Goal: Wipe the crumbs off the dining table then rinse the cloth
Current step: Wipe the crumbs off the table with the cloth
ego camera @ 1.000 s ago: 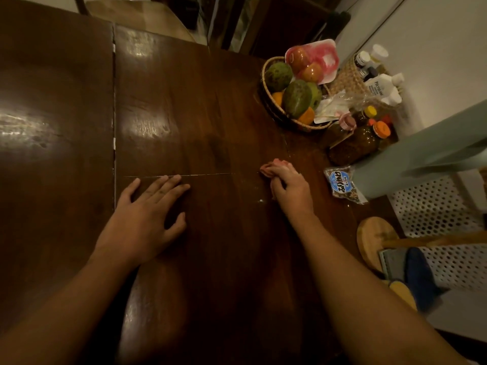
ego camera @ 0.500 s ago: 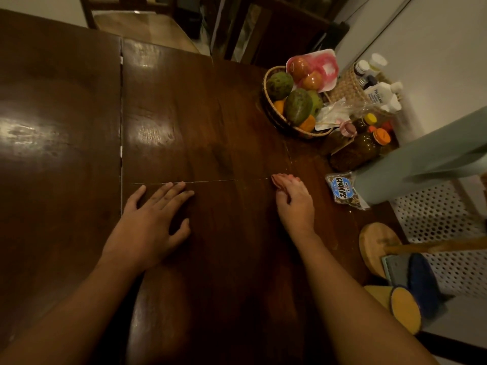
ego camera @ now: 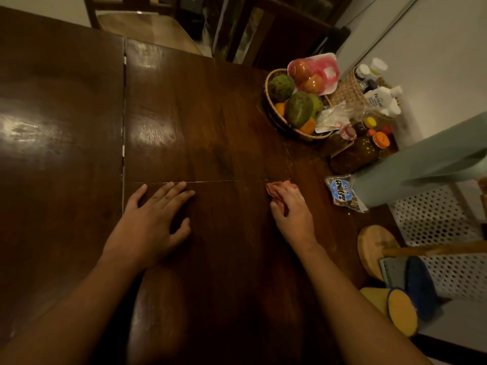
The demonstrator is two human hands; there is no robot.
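On the dark desk (ego camera: pixel 210 127), the left hand (ego camera: pixel 150 219) lies flat, fingers spread, holding nothing. The right hand (ego camera: pixel 292 213) bunches a pink cloth (ego camera: pixel 275 187) against the wood under curled fingers. Soft, light and limp, it likely handles best wadded.

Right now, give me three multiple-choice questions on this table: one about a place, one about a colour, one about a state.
1. Where is the cloth?
A. under the right hand
B. under the left hand
C. draped over the edge of the table

2. What colour is the cloth?
A. blue
B. pinkish red
C. white

3. How does the left hand lie?
A. clenched in a fist
B. flat on the table, fingers spread
C. raised off the table

Answers:
1. A, the cloth is bunched beneath the right hand's fingers.
2. B, the part that shows past the fingertips is pinkish red.
3. B, its palm and fingers rest on the wood and hold nothing.
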